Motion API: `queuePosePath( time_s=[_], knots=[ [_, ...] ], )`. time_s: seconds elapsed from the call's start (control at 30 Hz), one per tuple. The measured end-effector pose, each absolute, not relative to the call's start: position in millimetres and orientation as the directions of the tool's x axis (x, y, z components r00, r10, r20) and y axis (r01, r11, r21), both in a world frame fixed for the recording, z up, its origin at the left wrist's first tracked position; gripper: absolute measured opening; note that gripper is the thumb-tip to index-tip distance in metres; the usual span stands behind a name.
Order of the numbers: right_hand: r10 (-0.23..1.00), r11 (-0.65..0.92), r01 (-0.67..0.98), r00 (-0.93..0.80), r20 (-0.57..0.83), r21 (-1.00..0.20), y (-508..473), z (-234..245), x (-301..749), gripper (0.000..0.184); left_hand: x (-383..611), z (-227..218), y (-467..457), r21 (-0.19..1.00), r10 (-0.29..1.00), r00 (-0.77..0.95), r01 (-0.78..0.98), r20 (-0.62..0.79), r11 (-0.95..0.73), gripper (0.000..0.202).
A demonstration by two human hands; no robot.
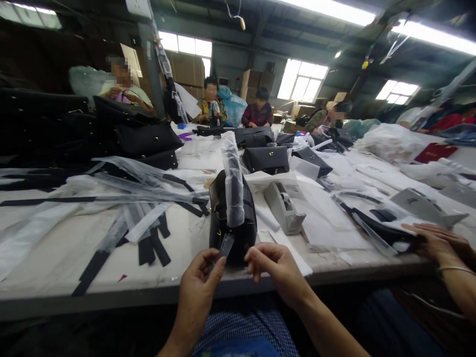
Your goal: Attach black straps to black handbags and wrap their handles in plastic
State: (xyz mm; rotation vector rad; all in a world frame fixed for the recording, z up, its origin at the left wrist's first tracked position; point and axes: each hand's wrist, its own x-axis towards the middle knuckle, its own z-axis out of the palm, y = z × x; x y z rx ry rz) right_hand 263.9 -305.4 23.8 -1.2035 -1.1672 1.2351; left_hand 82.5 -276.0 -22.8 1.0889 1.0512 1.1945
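A black handbag (pixel 216 201) stands on the table's near edge in front of me, its narrow end towards me. White translucent wrapping (pixel 234 193) covers its upright handle. My left hand (pixel 203 275) pinches a small strip of clear plastic (pixel 225 244) between thumb and fingers, in front of the bag. At the bag's lower right is my right hand (pixel 273 265), fingers curled and thumb close to the index finger. Whatever it may pinch is too small to make out, and contact with the bag is unclear.
A grey tape dispenser (pixel 293 220) stands right of the bag. Plastic-wrapped black straps (pixel 152 243) lie left. Black bags (pixel 148 139) are piled at the far left. A co-worker's hands (pixel 442 243) touch a black piece at right. Several people sit across the table (pixel 260 285).
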Motion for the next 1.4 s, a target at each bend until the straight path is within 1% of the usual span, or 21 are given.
queuePosePath(
  time_s=[0.07, 0.17, 0.23, 0.3, 0.33, 0.4, 0.5, 0.57, 0.7, 0.77, 0.87, 1.0, 1.07, 1.23, 1.33, 1.4],
  knots=[
    [0.999, -0.044, -0.011, -0.007, -0.044, -0.999, -295.6, 28.1, 239.1, 0.037, 81.1, -21.9, -275.5, 0.989, 0.996, 0.090, -0.145, 0.000, 0.013, 0.029],
    [0.993, -0.115, 0.092, 0.047, -0.111, -0.989, -280.0, 26.5, 222.1, 0.043, 79.4, -21.7, -276.0, 0.987, 0.994, 0.105, -0.158, 0.023, -0.006, 0.025],
    [0.987, -0.151, 0.187, 0.075, -0.139, -0.971, -274.4, 23.5, 221.8, 0.045, 78.9, -21.6, -277.3, 0.979, 0.991, 0.132, -0.199, -0.008, 0.034, 0.025],
    [0.989, -0.145, 0.240, 0.067, -0.133, -0.960, -273.5, 20.1, 226.5, 0.045, 78.5, -20.0, -278.8, 0.962, 0.982, 0.165, -0.241, -0.091, 0.130, 0.029],
    [0.992, -0.128, 0.234, 0.042, -0.121, -0.964, -274.2, 18.2, 229.8, 0.044, 78.1, -18.5, -279.5, 0.947, 0.972, 0.186, -0.260, -0.144, 0.190, 0.031],
    [0.995, -0.074, 0.170, -0.053, -0.084, -0.983, -276.7, 13.4, 236.4, 0.038, 76.9, -14.5, -280.3, 0.907, 0.941, 0.245, -0.293, -0.234, 0.302, 0.036],
    [0.984, -0.004, 0.065, -0.175, -0.016, -0.998, -280.4, 4.2, 242.7, 0.029, 73.9, -9.0, -280.3, 0.853, 0.890, 0.351, -0.327, -0.290, 0.407, 0.037],
    [0.988, 0.016, 0.074, -0.157, 0.004, -0.997, -282.5, -1.4, 242.7, 0.026, 72.3, -7.7, -280.2, 0.836, 0.865, 0.405, -0.326, -0.298, 0.441, 0.035],
    [0.998, 0.054, 0.209, -0.026, 0.050, -0.977, -286.8, -5.2, 234.4, 0.021, 72.4, -9.4, -279.8, 0.834, 0.842, 0.438, -0.295, -0.316, 0.466, 0.036],
    [0.997, 0.073, 0.250, 0.021, 0.080, -0.965, -288.0, -4.4, 229.1, 0.020, 73.4, -10.2, -279.5, 0.838, 0.833, 0.444, -0.268, -0.331, 0.476, 0.037],
    [0.995, 0.073, 0.237, 0.052, 0.088, -0.969, -286.7, -3.8, 223.8, 0.021, 74.3, -10.2, -278.7, 0.830, 0.817, 0.460, -0.255, -0.347, 0.496, 0.040],
    [0.998, 0.053, 0.161, 0.036, 0.059, -0.986, -282.2, -1.9, 221.3, 0.024, 73.2, -8.9, -278.5, 0.812, 0.805, 0.476, -0.271, -0.354, 0.517, 0.041],
    [0.999, 0.034, 0.151, 0.034, 0.039, -0.988, -280.5, 2.1, 220.1, 0.023, 72.9, -7.4, -280.0, 0.805, 0.797, 0.486, -0.270, -0.360, 0.528, 0.041],
    [0.998, -0.053, 0.155, 0.054, -0.046, -0.986, -277.3, 11.0, 217.3, 0.013, 75.3, -4.7, -285.9, 0.785, 0.758, 0.538, -0.255, -0.369, 0.564, 0.039],
    [1.000, -0.027, 0.189, 0.018, -0.024, -0.982, -276.8, 11.3, 219.8, 0.016, 75.3, -6.0, -285.7, 0.780, 0.764, 0.526, -0.268, -0.374, 0.566, 0.040],
    [0.999, 0.004, 0.154, -0.047, -0.003, -0.988, -278.8, 11.9, 223.9, 0.020, 73.9, -7.2, -284.2, 0.778, 0.786, 0.494, -0.295, -0.372, 0.554, 0.041]
  ],
)
